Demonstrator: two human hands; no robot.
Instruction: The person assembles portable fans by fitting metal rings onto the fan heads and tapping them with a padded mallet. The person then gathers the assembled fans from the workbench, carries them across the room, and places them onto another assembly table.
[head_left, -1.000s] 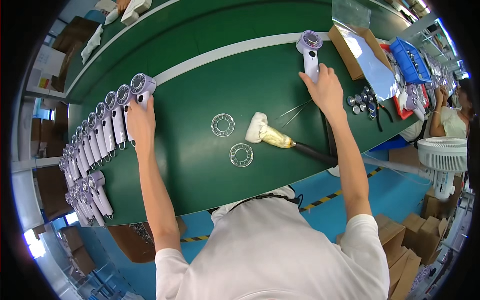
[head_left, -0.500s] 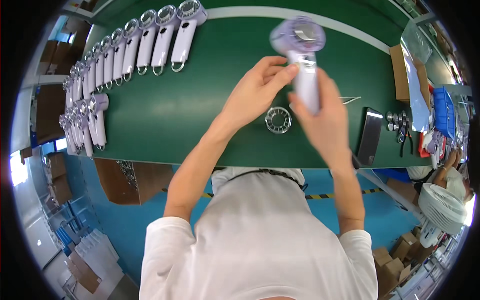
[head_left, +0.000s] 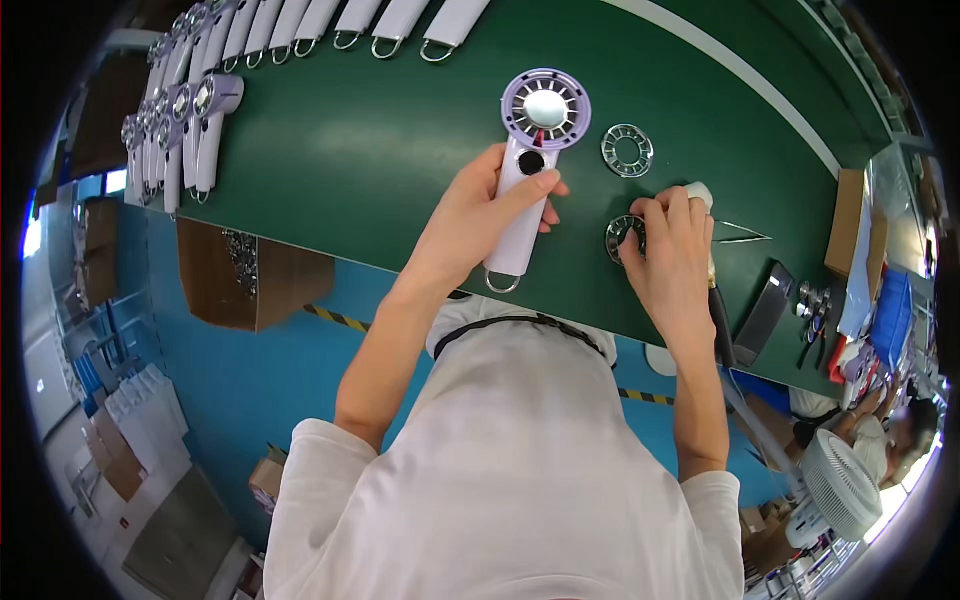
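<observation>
My left hand [head_left: 490,215] is wrapped round the white handle of a handheld fan [head_left: 517,225], its thumb beside the round dark button. The fan's round lilac head points away from me, showing a silver hub with spokes; a wire loop hangs from the handle's near end. To the right, my right hand [head_left: 675,240] pinches a chrome slotted ring [head_left: 615,238] at the table surface, fingers curled over its right side and hiding it. A second chrome ring [head_left: 627,151] lies flat, farther off. Tweezers [head_left: 742,236] rest just right of my right hand.
Rows of similar handheld fans [head_left: 208,150] stand at the left of the green table [head_left: 370,160]. A black phone-like slab [head_left: 764,312], pliers [head_left: 815,340] and a blue bin [head_left: 892,320] sit at the right. Below the table's left edge is a cardboard box [head_left: 218,285].
My right hand has left the fan and moved onto a chrome ring. The fan stays in my left hand, now lower and leftward. Two rings now show on the table; one showed before.
</observation>
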